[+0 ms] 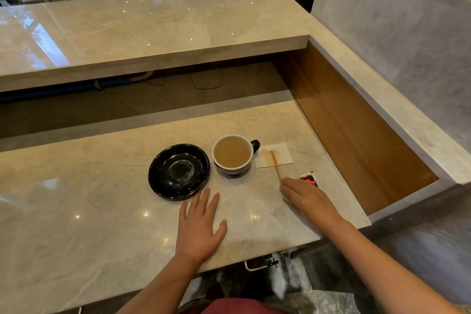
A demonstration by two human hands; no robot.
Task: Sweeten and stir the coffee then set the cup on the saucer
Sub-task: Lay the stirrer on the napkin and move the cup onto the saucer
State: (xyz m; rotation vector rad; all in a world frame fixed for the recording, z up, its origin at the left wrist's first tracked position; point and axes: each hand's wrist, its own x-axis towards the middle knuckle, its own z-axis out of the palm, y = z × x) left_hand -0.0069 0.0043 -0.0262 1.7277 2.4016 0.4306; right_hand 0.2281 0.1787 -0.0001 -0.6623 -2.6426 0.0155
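Head view is showing the cup (232,154) sitting at frame center, right of the empty saucer (179,171). I'm pinching the stirrer (276,163) with my right hand (307,199); left hand (197,224) is lying flat, released. I should be setting it down, then lifting by the handle (255,145), level.

Marble counter (102,211): saucer (179,171), cup (233,154), napkin (276,154).

I can read no text, brand or number anywhere. The only printed thing is the red and black sachet (309,179) just beyond my right hand (308,199), and its markings are too small and blurred for me to read.
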